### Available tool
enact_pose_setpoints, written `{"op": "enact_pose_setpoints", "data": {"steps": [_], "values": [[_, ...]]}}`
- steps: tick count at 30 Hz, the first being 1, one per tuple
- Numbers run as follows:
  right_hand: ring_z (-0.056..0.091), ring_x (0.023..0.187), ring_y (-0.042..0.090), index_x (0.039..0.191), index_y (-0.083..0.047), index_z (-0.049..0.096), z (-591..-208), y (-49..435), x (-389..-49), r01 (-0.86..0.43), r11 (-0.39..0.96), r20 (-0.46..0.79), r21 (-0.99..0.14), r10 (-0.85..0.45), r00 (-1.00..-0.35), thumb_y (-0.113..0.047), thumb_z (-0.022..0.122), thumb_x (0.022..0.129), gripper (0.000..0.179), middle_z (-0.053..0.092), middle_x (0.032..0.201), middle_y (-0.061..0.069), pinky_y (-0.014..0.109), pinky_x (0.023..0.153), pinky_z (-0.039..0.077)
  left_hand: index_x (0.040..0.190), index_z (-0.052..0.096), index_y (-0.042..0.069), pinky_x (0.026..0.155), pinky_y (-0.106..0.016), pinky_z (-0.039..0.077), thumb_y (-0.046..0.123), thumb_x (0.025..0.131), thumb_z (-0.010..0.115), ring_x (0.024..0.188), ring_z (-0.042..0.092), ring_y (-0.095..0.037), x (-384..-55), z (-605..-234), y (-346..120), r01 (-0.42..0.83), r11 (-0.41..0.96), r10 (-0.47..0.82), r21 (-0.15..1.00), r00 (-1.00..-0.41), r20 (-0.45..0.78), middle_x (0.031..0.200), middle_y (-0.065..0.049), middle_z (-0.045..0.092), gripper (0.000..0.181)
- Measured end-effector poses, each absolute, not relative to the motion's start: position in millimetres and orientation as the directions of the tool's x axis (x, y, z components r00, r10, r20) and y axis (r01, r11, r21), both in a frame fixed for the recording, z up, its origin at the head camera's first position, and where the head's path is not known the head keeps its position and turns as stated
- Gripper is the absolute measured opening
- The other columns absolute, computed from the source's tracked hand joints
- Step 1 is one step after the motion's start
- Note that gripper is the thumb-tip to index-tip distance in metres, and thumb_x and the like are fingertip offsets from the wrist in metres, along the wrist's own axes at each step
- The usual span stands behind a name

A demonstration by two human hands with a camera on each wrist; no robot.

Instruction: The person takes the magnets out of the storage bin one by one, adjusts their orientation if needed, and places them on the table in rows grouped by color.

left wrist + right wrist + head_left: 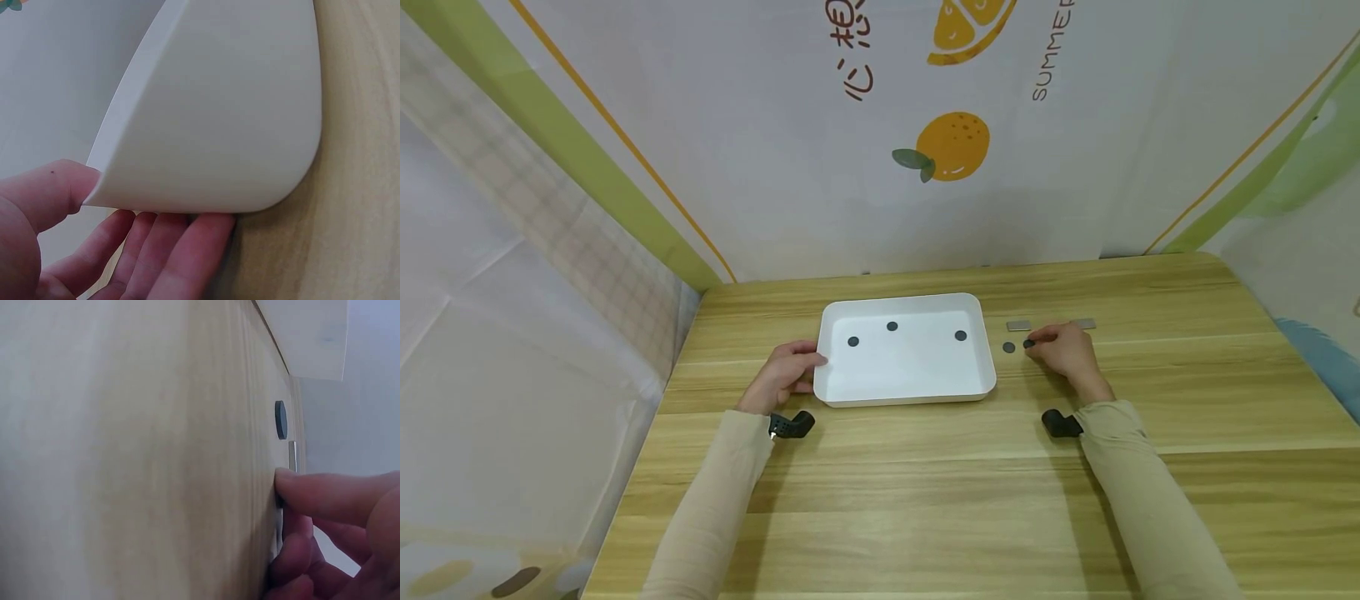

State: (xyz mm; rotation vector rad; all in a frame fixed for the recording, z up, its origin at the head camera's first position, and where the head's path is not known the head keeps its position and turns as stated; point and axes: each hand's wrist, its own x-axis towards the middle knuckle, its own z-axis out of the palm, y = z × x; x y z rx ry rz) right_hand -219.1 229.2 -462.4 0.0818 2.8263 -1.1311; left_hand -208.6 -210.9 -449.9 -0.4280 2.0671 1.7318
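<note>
I watch the right hand (1067, 350) come down on a dark disc (1028, 343) lying on the wooden table (1187, 392) just right of the white tray (910, 392), fingertips (294, 484) curled onto it as if pinching it off the flat surface; the disc is mostly covered, so I cannot tell whether it is lifted yet. A second disc (1008, 347) lies loose beside it, between the hand and the tray, and two small grey strips (1018, 325) sit just behind, one half hidden by the knuckles. Three more discs (892, 326) lie well apart inside the tray. The left hand (786, 371) holds the tray's near left corner, thumb (56, 187) on the rim and fingers under the wall, probably steadying it against sliding. A black wrist camera (793, 425) rides each sleeve.
</note>
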Motion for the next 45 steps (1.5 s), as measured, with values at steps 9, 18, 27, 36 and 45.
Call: {"op": "enact_pose_setpoints", "data": {"steps": [9, 18, 27, 36, 45], "values": [[0.054, 0.118, 0.046, 0.112, 0.005, 0.068, -462.2, 228.9, -217.8, 0.076, 0.727, -0.099, -0.682, 0.011, -0.995, -0.014, 0.067, 0.086, 0.032, 0.062, 0.122, 0.026, 0.053, 0.1, 0.043, 0.141, 0.042, 0.0, 0.063, -0.025, 0.058, 0.009, 0.092, 0.06, 0.074, 0.066, -0.011, -209.7, -452.5, -210.8, -0.48, 0.182, 0.022, 0.858, -0.87, -0.492, 0.12, -0.013, 0.056, 0.053], [0.059, 0.11, 0.043, 0.112, 0.005, 0.068, -463.1, 227.7, -216.5, 0.065, 0.726, -0.06, -0.684, 0.033, -0.998, -0.014, 0.069, 0.085, 0.033, 0.068, 0.11, 0.024, 0.051, 0.096, 0.046, 0.141, 0.041, 0.0, 0.062, -0.025, 0.058, 0.009, 0.092, 0.06, 0.074, 0.066, -0.011, -210.8, -454.5, -211.5, -0.485, 0.179, 0.018, 0.856, -0.868, -0.496, 0.122, -0.013, 0.054, 0.054], [0.058, 0.104, 0.038, 0.117, 0.007, 0.064, -462.1, 229.9, -217.0, 0.121, 0.637, -0.105, -0.761, 0.062, -0.993, -0.017, 0.064, 0.09, 0.036, 0.064, 0.114, 0.028, 0.035, 0.08, 0.047, 0.141, 0.042, 0.001, 0.063, -0.026, 0.059, 0.008, 0.091, 0.06, 0.077, 0.065, -0.012, -211.0, -455.0, -211.1, -0.48, 0.181, 0.02, 0.859, -0.871, -0.491, 0.124, -0.014, 0.054, 0.053], [0.055, 0.08, 0.011, 0.126, 0.003, 0.059, -454.4, 220.6, -220.0, 0.155, 0.52, -0.119, -0.84, 0.102, -0.988, -0.021, 0.058, 0.094, 0.04, 0.061, 0.111, 0.02, 0.016, 0.066, 0.046, 0.14, 0.044, 0.002, 0.064, -0.026, 0.059, 0.007, 0.09, 0.06, 0.076, 0.065, -0.012, -211.2, -453.6, -211.1, -0.477, 0.179, 0.021, 0.861, -0.873, -0.488, 0.122, -0.012, 0.054, 0.053], [0.061, 0.068, 0.012, 0.127, 0.006, 0.056, -431.8, 185.6, -221.5, 0.105, 0.334, -0.097, -0.937, 0.04, -0.994, -0.016, 0.057, 0.096, 0.038, 0.061, 0.102, 0.015, 0.024, 0.063, 0.053, 0.14, 0.044, 0.001, 0.064, -0.026, 0.059, 0.008, 0.091, 0.06, 0.077, 0.065, -0.011, -210.6, -454.1, -211.0, -0.472, 0.182, 0.025, 0.862, -0.874, -0.484, 0.119, -0.012, 0.057, 0.052]]}}
